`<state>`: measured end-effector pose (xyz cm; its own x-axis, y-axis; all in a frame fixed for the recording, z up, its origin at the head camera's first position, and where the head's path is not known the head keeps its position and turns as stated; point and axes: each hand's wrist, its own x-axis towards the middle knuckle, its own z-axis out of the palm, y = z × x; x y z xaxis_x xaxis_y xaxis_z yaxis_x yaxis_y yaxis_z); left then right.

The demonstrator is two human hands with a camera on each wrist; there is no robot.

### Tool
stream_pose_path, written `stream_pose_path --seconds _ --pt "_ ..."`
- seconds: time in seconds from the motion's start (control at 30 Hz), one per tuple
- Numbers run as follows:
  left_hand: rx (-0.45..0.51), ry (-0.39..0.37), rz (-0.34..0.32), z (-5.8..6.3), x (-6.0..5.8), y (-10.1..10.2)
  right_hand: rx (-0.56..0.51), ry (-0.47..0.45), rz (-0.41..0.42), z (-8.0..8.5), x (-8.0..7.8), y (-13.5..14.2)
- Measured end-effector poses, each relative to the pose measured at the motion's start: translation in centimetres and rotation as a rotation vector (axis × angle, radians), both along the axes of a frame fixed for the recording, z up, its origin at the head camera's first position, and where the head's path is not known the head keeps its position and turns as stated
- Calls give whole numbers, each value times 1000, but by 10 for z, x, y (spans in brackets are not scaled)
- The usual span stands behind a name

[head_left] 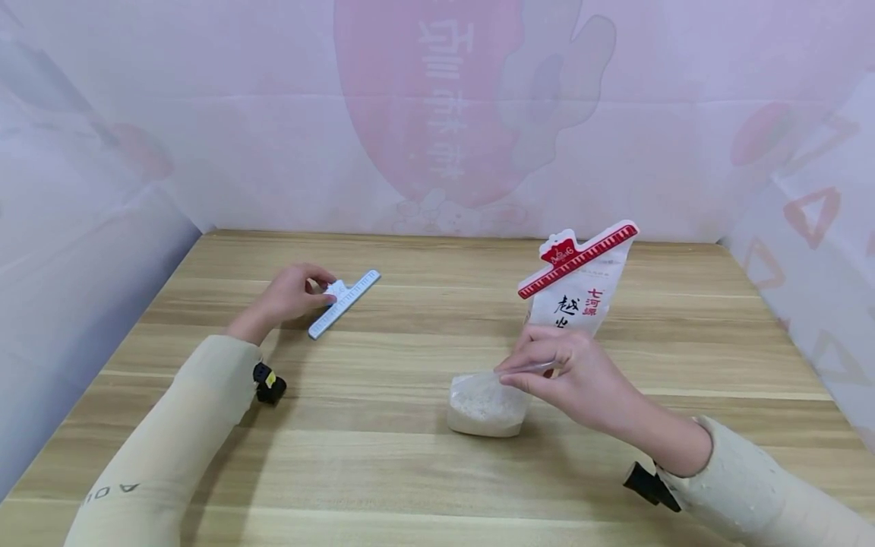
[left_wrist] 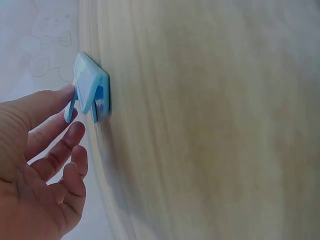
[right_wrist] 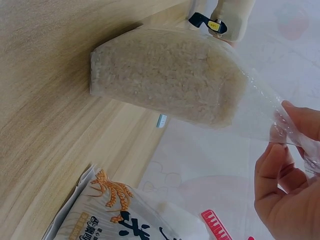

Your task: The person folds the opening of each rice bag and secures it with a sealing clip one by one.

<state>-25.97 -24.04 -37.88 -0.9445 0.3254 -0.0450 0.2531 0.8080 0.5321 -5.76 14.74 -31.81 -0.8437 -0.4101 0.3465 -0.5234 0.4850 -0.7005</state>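
Observation:
At left, the left hand [head_left: 290,298] pinches the handle of a light blue sealing clip [head_left: 358,295] between thumb and fingers. From the left wrist view, the thumb lies on one side of the clip's handle [left_wrist: 86,82], and the other fingers are loosely bent. A clear plastic bag of rice [head_left: 484,409] stands on the table at centre right. Its gathered top is pinched by the right hand [head_left: 588,376]. The right wrist view shows the rice [right_wrist: 165,75] filling the lower bag and the plastic drawn up into the fingers.
Behind the right hand stands a white printed rice bag [head_left: 604,285], its top closed by a red and white clip [head_left: 577,258]. The wood-grain table [head_left: 383,479] meets a printed white backdrop [head_left: 273,152] at the back and sides.

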Motion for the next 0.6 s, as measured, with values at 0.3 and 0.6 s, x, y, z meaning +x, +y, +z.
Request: stream_pose_path --seconds 0.3,0.6 --pt "110 -85 -1 1 2 0 10 3 1 1 1 -1" --pt "110 -106 -33 4 2 14 -16 15 10 -1 1 -2"
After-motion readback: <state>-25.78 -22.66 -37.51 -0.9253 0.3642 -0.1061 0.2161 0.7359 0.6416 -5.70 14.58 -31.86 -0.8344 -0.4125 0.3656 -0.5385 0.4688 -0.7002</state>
